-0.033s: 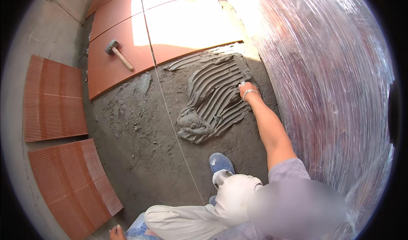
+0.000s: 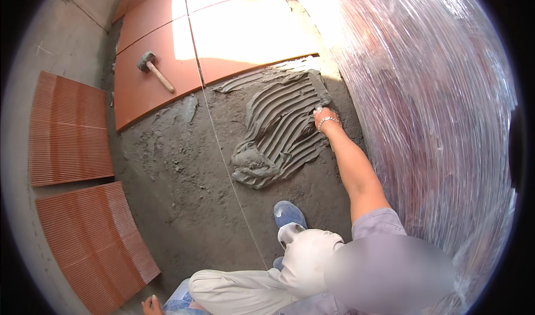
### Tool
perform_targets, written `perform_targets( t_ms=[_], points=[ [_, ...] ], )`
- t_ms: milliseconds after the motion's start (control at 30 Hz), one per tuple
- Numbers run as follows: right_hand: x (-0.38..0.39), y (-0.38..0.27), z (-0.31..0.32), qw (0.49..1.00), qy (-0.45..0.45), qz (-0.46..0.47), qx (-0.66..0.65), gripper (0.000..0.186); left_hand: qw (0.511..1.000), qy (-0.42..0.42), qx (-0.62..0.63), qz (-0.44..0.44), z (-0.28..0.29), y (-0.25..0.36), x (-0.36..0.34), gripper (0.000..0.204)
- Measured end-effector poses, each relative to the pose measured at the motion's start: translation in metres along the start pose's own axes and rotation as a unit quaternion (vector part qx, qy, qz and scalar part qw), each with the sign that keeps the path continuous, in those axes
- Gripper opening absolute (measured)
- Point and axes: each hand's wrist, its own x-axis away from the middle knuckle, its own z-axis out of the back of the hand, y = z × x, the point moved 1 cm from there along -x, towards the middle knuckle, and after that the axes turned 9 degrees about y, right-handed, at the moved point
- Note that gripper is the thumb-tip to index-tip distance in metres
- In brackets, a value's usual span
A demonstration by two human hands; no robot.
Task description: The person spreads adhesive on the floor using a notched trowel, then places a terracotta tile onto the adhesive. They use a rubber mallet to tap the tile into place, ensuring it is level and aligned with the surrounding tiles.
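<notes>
My right hand [image 2: 325, 117], with a chain bracelet at the wrist, is closed on the handle of a mortar-coated trowel [image 2: 316, 87], whose blade lies at the right side of a ridged grey mortar bed [image 2: 278, 125]. The bed is spread on rough floor [image 2: 167, 192], just short of the laid terracotta tiles [image 2: 147, 103]. My left hand [image 2: 151, 305] shows at the bottom edge, partly cut off, fingers apart and slightly bent, with nothing visible in it, beside blue patterned material [image 2: 178, 298].
A mallet [image 2: 156, 72] lies on the tiles. Two ribbed tiles [image 2: 69, 131] lean along the left wall [image 2: 50, 36]. A string [image 2: 234, 187] crosses the floor left of the mortar. A large plastic-wrapped stack [image 2: 429, 103] lines the right. My legs and blue shoe [image 2: 288, 213] are below.
</notes>
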Motion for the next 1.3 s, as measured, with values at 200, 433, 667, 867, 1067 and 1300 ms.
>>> perform_targets(
  t_ms=[200,433,667,867,1067,1300],
  points=[
    [-0.014,0.02,-0.005,0.99,0.101,-0.018,-0.096,0.05,0.993,0.082,0.08,-0.014,-0.003,0.001,0.002,0.057],
    [0.037,-0.055,-0.061,0.996,-0.033,0.084,0.007,0.047,0.967,0.185,0.171,-0.04,-0.022,-0.028,-0.005,0.039],
    [0.13,-0.149,-0.088,0.96,-0.125,0.235,0.084,0.048,0.972,0.156,0.175,-0.019,-0.02,-0.032,-0.007,0.04],
    [0.147,-0.121,-0.038,0.962,-0.082,0.262,0.01,0.044,0.971,0.173,0.167,0.001,-0.025,-0.038,-0.006,0.037],
    [0.161,-0.056,-0.023,0.925,-0.135,0.322,0.15,0.042,0.971,0.172,0.165,0.009,-0.024,-0.038,-0.007,0.037],
    [0.106,-0.137,-0.059,0.952,-0.087,0.28,0.087,0.045,0.98,0.176,0.093,0.004,-0.025,-0.036,-0.005,0.036]
  ],
)
